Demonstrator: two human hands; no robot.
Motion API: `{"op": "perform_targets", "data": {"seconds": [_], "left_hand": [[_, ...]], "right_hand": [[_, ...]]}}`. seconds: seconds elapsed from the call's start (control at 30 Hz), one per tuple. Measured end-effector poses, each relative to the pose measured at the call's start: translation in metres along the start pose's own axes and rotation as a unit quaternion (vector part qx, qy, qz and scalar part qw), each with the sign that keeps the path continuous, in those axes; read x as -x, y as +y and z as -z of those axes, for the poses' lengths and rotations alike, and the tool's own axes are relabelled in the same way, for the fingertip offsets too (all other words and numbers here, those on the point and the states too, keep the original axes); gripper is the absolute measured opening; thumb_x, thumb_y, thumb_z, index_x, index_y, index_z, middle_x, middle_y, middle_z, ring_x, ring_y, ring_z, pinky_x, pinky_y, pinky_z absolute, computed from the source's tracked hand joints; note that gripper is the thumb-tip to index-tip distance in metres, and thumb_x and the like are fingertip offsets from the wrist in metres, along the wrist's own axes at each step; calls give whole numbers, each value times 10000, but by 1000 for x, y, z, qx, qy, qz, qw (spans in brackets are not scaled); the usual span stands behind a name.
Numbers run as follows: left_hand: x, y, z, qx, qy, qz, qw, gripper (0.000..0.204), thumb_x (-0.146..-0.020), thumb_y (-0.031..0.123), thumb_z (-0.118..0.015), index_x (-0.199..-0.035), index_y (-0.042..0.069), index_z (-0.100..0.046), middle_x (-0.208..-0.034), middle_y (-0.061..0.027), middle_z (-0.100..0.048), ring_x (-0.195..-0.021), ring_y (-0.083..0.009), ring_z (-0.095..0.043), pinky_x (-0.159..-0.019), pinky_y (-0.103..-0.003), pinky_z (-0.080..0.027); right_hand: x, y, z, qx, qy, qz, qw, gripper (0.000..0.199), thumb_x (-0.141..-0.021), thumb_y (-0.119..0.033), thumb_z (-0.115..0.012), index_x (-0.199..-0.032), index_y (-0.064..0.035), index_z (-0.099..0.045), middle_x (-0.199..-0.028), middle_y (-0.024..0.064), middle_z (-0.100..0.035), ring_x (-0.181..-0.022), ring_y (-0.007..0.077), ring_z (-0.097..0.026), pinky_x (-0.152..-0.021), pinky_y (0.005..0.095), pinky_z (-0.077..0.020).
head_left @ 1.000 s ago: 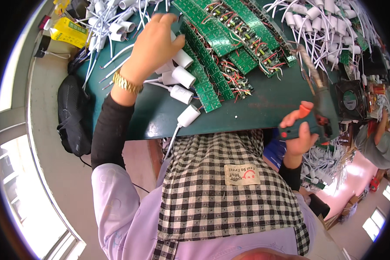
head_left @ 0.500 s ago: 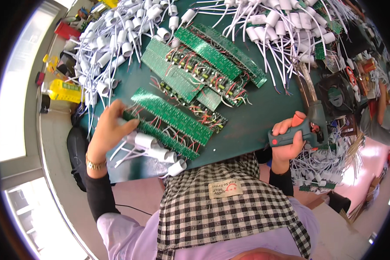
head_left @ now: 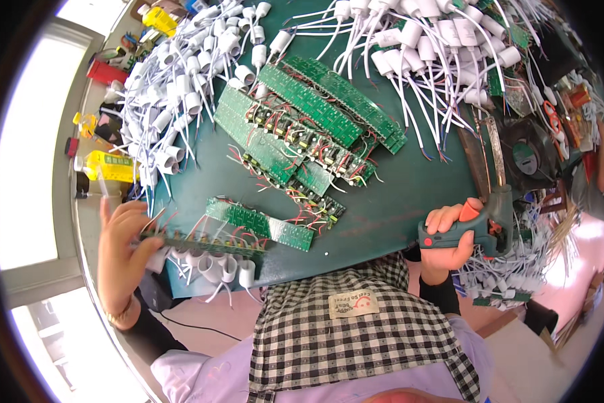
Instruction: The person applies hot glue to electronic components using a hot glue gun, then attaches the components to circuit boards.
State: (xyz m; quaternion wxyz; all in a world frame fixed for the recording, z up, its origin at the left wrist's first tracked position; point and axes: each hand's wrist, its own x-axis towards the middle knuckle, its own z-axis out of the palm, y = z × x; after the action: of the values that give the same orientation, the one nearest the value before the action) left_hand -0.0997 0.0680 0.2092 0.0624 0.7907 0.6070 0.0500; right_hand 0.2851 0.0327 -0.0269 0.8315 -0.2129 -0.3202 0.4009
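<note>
My left hand (head_left: 124, 245) pinches the left end of a narrow circuit board strip (head_left: 208, 243), thumb on the near side, its index finger pointing up. The strip is tilted up on edge, its component side partly showing. Red and white wires run from it towards a green board strip (head_left: 258, 224) lying just beyond. Several white lamp sockets (head_left: 228, 270) with wires sit under and in front of the held strip, at the table's near edge. In my right hand (head_left: 448, 235) is a grey-green soldering gun (head_left: 493, 218) with an orange trigger, its metal prongs pointing away from me.
A stack of green circuit boards (head_left: 315, 101) lies mid-table. Piles of white wired sockets (head_left: 181, 94) stand far left, and more sockets (head_left: 436, 40) far right. A yellow bottle (head_left: 110, 166) stands left of the table. A black fan (head_left: 527, 154) is at the right.
My left hand has moved left and nearer, tilting the strip on edge and drawing it away from the other board. My right hand stays around the soldering gun, slightly shifted in the view.
</note>
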Motion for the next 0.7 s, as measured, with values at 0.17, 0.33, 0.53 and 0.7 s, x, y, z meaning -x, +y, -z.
{"op": "perform_targets", "data": {"seconds": [0.17,0.33,0.53,0.7], "left_hand": [[44,-26,107,213,31,3,976,211,-806,50,-493,-975,-50,-571,-985,-129,-610,-990,-231,-576,-1101,-442,-270],[-54,-73,127,238,351,-142,894,433,-984,172,-415,-1325,-94,-406,-1314,-158,-488,-1201,-217,-478,-1032,-348,-372],[-308,51,86,540,108,-263,792,343,-969,209,-446,-1194,-35,-535,-1104,-131,-595,-917,-172,-583,-829,-309,-475],[-406,134,-8,720,-15,-202,663,206,-811,185,-589,-925,17,-625,-828,-79,-615,-717,-226,-614,-584,-352,-497]], "right_hand": [[-2,-3,-3,-12,-2,1,1000,518,-902,-355,-513,-1264,-31,-334,-729,87,-516,-596,193,-514,-591,320,-452],[3,-1,2,-38,8,10,999,518,-897,-351,-527,-1258,-26,-347,-727,103,-528,-616,211,-544,-604,338,-469],[6,5,-3,-24,12,72,997,510,-904,-353,-518,-1254,-20,-355,-718,116,-521,-602,218,-536,-591,340,-473],[13,9,-7,-27,36,98,994,493,-907,-363,-492,-1239,-19,-371,-727,117,-521,-594,215,-529,-587,346,-476]]}}
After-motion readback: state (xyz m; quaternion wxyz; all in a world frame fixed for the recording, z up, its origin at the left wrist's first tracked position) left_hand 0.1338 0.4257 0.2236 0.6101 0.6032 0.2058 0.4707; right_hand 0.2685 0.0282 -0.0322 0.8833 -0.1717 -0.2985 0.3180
